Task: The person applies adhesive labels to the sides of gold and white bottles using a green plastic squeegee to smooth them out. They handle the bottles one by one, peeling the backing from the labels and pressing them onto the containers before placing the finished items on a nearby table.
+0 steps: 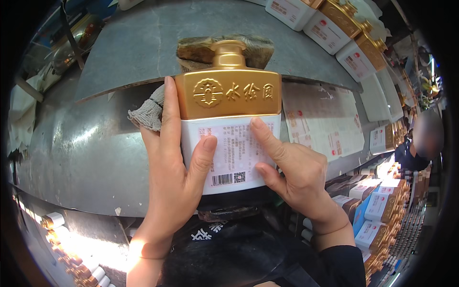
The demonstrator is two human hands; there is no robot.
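A flat-sided bottle (pixel 232 93), gold above and white below with a short gold neck, sits in front of me with its neck pointing away. A printed label (pixel 228 143) covers its white face. My left hand (pixel 174 177) grips the bottle's left side, index finger along the edge and thumb on the label. Grey knitted fabric (pixel 147 111) shows beside the left index finger; whether it is a glove or a rag I cannot tell. With index fingertip and thumb apart, my right hand (pixel 299 174) touches the label's right part; its other fingers are curled.
Behind the bottle's neck is a worn wooden block (pixel 260 50) on the grey metal table (pixel 138 43). A printed label sheet (pixel 327 122) lies to the right. More gold-and-white bottles (pixel 330 31) stand at the far right, others (pixel 375 217) at the lower right. A person (pixel 416 150) is at the right edge.
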